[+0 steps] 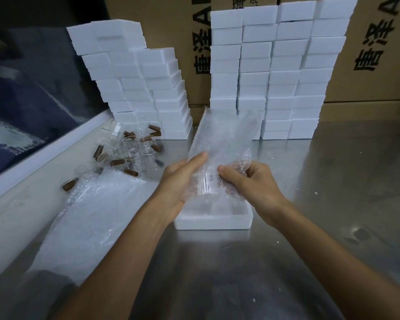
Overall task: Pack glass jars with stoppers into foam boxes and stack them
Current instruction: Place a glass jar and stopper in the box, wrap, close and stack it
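Both hands work a sheet of bubble wrap [219, 137] around a glass jar [207, 183], held just above an open white foam box [214, 221] on the steel table. My left hand [179, 179] supports the wrapped jar from the left, fingers fairly straight against the wrap. My right hand [245, 181] pinches the wrap on the right side. The jar shows only faintly through the wrap. A pile of loose glass jars [125, 146] and brown stoppers [117, 162] lies at the left.
Tall stacks of white foam boxes [273, 72] stand at the back, with a leaning stack [139, 86] to their left. Behind them are cardboard cartons [379, 54]. More bubble wrap [95, 211] lies spread on the table's left side.
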Tool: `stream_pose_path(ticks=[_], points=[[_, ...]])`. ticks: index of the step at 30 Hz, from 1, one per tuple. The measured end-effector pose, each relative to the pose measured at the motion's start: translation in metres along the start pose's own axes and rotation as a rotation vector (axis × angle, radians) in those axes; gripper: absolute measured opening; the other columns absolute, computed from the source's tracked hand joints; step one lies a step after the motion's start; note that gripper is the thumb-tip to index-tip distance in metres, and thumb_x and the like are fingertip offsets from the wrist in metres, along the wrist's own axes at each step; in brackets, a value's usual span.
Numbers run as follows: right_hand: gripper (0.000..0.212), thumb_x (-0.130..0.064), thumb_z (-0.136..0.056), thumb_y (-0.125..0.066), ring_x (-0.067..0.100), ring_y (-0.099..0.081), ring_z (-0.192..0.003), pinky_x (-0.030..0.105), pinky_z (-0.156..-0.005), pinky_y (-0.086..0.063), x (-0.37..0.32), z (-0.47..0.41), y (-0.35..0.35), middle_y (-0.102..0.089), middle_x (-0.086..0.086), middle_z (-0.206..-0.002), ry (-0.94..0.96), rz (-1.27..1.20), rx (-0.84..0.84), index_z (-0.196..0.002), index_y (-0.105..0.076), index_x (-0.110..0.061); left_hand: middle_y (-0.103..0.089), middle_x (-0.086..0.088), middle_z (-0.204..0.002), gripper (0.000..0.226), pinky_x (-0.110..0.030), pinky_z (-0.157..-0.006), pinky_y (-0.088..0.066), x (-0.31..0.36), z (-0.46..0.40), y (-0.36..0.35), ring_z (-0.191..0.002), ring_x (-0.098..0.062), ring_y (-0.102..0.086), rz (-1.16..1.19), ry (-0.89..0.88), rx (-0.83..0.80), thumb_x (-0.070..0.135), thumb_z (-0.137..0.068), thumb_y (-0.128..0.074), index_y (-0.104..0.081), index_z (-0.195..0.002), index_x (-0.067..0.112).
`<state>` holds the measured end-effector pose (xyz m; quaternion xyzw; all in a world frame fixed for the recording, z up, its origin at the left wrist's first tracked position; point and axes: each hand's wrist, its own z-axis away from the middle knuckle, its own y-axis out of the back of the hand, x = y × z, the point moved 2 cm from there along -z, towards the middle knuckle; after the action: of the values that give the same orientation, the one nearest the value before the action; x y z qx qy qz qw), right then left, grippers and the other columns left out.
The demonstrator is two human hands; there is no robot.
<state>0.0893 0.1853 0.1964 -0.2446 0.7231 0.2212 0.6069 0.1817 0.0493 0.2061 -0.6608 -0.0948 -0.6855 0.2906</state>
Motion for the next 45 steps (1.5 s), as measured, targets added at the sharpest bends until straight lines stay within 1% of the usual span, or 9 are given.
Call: stream_pose_path(ticks=[9,12,16,19,25,30,36,39,45], points=[[0.031,-0.036,-0.091,-0.068,0.004,-0.063,-0.053,0.014,-0.047,-0.043,0.005,0.002,0.003,-0.074,-0.002,-0.068,-0.035,0.034,0.05,-0.067,-0.071,-0.017,-0.076,-0.007,-0.102,0.025,-0.044,-0.088,-0.058,-0.005,-0.008,0.004,-0.096,-0.025,-0.073,0.015,-0.077,0.297,0.025,-0.103,-0.05,-0.071,-0.105,0.013],[0.02,-0.042,-0.089,-0.068,0.003,-0.069,-0.064,0.014,-0.048,-0.046,0.007,0.004,0.004,-0.075,-0.003,-0.088,-0.045,0.036,0.111,-0.094,-0.064,-0.023,-0.075,-0.003,-0.104,0.026,-0.046,-0.096,-0.054,-0.006,-0.008,0.003,-0.101,-0.022,-0.071,-0.013,-0.102,0.323,0.029,-0.104,-0.047,-0.071,-0.099,0.02],[0.062,-0.042,-0.089,-0.068,0.004,-0.051,-0.121,0.019,-0.089,-0.047,-0.001,0.01,0.011,-0.04,-0.006,-0.14,0.456,0.465,0.402,-0.139,-0.036,-0.025,-0.075,0.0,-0.106,0.026,-0.047,-0.1,-0.051,-0.004,-0.006,0.005,-0.104,-0.02,-0.069,-0.015,-0.102,0.341,0.031,-0.104,-0.046,-0.07,-0.096,0.023],[0.059,-0.045,-0.095,-0.053,0.009,-0.035,-0.14,0.021,-0.11,-0.029,-0.001,0.012,0.007,-0.038,0.0,-0.153,0.757,0.81,0.283,-0.146,-0.041,-0.017,-0.073,0.0,-0.111,0.026,-0.046,-0.101,-0.051,-0.002,-0.003,0.003,-0.106,-0.02,-0.069,0.034,-0.079,0.298,0.032,-0.105,-0.046,-0.069,-0.111,0.022],[0.044,-0.046,-0.099,-0.037,0.015,-0.063,-0.089,0.036,-0.084,-0.05,0.007,0.015,-0.006,-0.072,-0.003,-0.092,0.601,0.703,0.189,-0.108,-0.069,-0.018,-0.075,-0.006,-0.11,0.036,-0.038,-0.079,-0.058,0.0,0.002,-0.003,-0.098,-0.022,-0.073,0.141,-0.073,0.188,0.036,-0.107,-0.038,-0.066,-0.12,0.018],[0.048,-0.038,-0.102,-0.044,0.003,-0.048,-0.05,0.022,-0.049,-0.036,0.007,0.011,-0.006,-0.047,-0.015,-0.049,0.488,0.546,0.26,-0.057,-0.043,-0.023,-0.073,-0.01,-0.114,0.042,-0.047,-0.093,-0.054,-0.004,0.004,-0.004,-0.105,-0.027,-0.07,0.237,-0.06,0.174,0.039,-0.106,-0.036,-0.063,-0.125,0.012],[0.056,-0.032,-0.097,-0.053,0.007,-0.024,-0.043,0.019,-0.043,-0.024,0.01,0.003,-0.005,-0.026,-0.009,-0.044,0.247,0.237,0.317,-0.047,-0.03,-0.019,-0.076,-0.007,-0.104,0.029,-0.04,-0.078,-0.06,-0.007,0.003,-0.006,-0.097,-0.025,-0.073,0.254,-0.068,0.105,0.027,-0.105,-0.042,-0.067,-0.111,0.013],[0.058,-0.025,-0.095,-0.056,0.003,-0.03,-0.036,0.013,-0.042,-0.028,0.007,0.0,0.003,-0.031,-0.013,-0.038,0.277,0.178,0.352,-0.04,-0.036,-0.02,-0.075,-0.004,-0.091,0.023,-0.041,-0.083,-0.052,0.007,0.003,0.008,-0.092,-0.024,-0.067,0.056,-0.141,0.067,0.0,-0.093,-0.05,-0.067,-0.102,0.012],[0.056,-0.018,-0.096,-0.056,0.002,-0.047,-0.039,0.01,-0.048,-0.035,-0.003,-0.001,0.01,-0.05,-0.012,-0.04,0.414,0.3,0.264,-0.04,-0.052,-0.023,-0.067,-0.01,-0.073,0.03,-0.018,-0.049,-0.053,0.034,0.007,0.022,-0.056,-0.014,-0.063,-0.035,-0.013,-0.1,-0.019,-0.082,-0.049,-0.069,-0.085,0.002]])
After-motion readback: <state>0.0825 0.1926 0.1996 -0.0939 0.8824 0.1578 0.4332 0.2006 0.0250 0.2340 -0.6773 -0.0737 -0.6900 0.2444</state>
